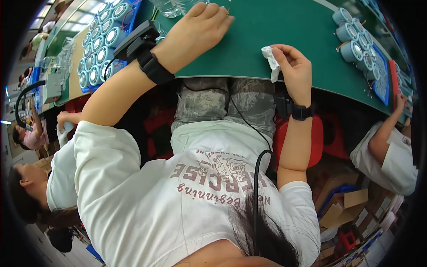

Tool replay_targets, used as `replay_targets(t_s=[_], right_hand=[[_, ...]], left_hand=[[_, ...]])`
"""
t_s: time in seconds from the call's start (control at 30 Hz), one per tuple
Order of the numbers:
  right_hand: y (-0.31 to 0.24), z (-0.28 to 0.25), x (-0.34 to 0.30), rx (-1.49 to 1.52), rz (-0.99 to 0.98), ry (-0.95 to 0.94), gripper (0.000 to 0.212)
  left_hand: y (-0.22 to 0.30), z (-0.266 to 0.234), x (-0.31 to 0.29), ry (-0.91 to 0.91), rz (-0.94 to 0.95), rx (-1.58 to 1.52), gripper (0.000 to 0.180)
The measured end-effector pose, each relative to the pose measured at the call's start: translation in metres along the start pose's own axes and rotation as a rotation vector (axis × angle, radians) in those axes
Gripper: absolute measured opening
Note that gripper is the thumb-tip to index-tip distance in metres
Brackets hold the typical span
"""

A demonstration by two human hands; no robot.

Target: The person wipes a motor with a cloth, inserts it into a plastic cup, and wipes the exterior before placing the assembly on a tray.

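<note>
My left hand (203,27) is over the far part of the green tabletop (249,40), its back toward me and its fingers curled closed. Just past its fingertips a thin, small piece (229,6) shows at the picture's upper edge; what the fingers hold is hidden. Close to the table's front edge, my right hand (293,69) pinches a crumpled white tissue (271,63) between thumb and fingers. The tissue hangs down on the hand's left side. Clear, shiny plastic or glass pieces (169,8) lie beyond my left wrist.
At left, a blue tray (133,15) bears several light-blue round parts (104,54) with thin wires. Similar parts (351,50) stand at right beside another blue tray (381,84). Co-workers sit on both sides. A black cable (249,120) crosses my lap.
</note>
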State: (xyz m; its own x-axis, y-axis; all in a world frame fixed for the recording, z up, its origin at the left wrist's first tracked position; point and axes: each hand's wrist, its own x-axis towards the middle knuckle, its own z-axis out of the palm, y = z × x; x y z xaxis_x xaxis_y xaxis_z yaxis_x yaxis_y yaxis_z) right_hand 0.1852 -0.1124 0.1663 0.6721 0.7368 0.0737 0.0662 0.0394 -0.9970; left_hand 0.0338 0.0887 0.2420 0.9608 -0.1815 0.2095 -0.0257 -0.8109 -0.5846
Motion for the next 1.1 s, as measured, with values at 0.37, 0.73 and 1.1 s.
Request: replay_targets(t_s=[0.37,0.73,1.1], right_hand=[[0.001,-0.004,-0.002,0.076,0.024,-0.046,0.019],[0.002,0.005,0.000,-0.010,-0.022,-0.015,0.023],[0.006,0.000,0.000,-0.075,-0.087,0.024,0.018]], left_hand=[[0.030,-0.057,-0.037,0.164,-0.649,-1.781,0.055],[0.081,-0.069,-0.073,0.303,-0.869,-2.731,0.076],[0.091,-0.054,-0.080,0.141,-0.536,-3.809,0.076]])
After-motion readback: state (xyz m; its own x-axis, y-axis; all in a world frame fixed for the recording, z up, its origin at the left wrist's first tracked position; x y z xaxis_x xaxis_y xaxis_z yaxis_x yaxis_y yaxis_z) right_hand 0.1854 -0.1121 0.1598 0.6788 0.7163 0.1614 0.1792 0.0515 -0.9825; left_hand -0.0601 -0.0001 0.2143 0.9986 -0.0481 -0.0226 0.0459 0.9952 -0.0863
